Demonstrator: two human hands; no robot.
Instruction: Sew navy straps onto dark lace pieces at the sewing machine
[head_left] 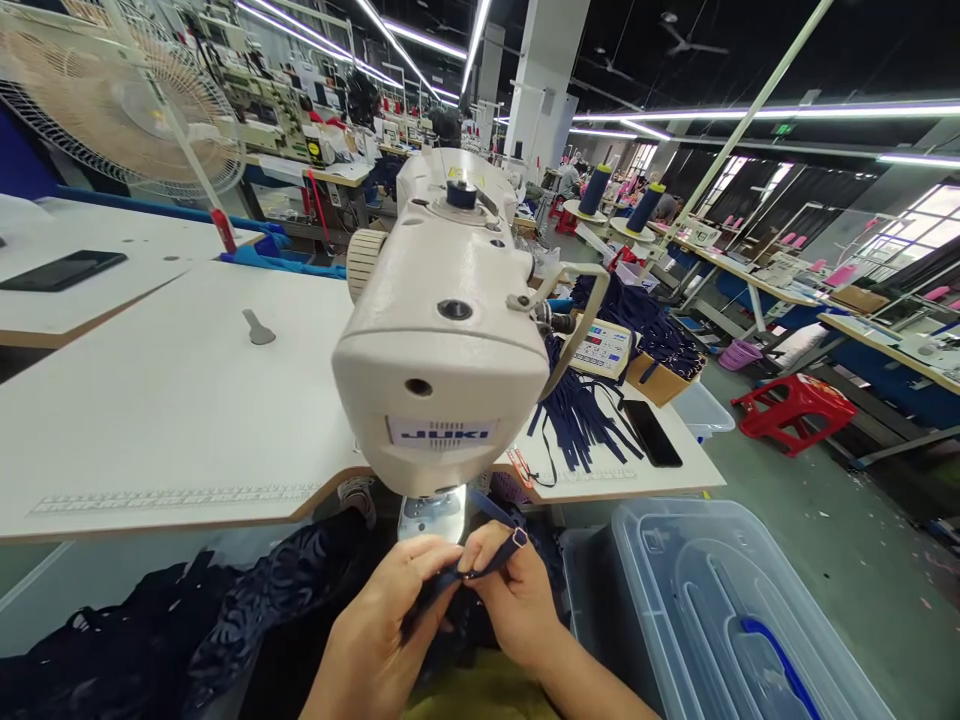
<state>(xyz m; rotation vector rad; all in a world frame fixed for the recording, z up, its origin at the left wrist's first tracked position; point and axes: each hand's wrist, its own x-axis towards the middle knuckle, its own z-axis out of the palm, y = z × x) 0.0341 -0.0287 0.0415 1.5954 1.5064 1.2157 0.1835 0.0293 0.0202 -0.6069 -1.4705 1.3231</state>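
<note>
While I stand here behind the person's shoulders, the far left gives me a black phone (64,270) lying flat on a white surface, with a big caged fan (150,115) behind it. Below, dark patterned cloth (127,610) is heaped under the table edge. A small grey metal piece (259,328) lies alone on the white sewing table (187,400), well apart from the hands.

Next comes the left hand (382,610), its thumb and fingers pinching a navy strap (487,568) just below the head of the sewing machine (442,340), near the lit metal plate (431,515). The strap is stretched between the two hands, and a small metal ring (519,537) sits at its right part. The right hand (517,600) grasps it too, fingers curled close to the left ones. Another navy length rises behind those fingers; whether it is the same piece I can't tell.

Farther right, a control panel (600,347) stands behind a fan of navy strips (581,420), with a second phone (652,433) just beside them. A lidded clear bin (735,600) sits below, and past it a red stool (799,408) on the floor.
</note>
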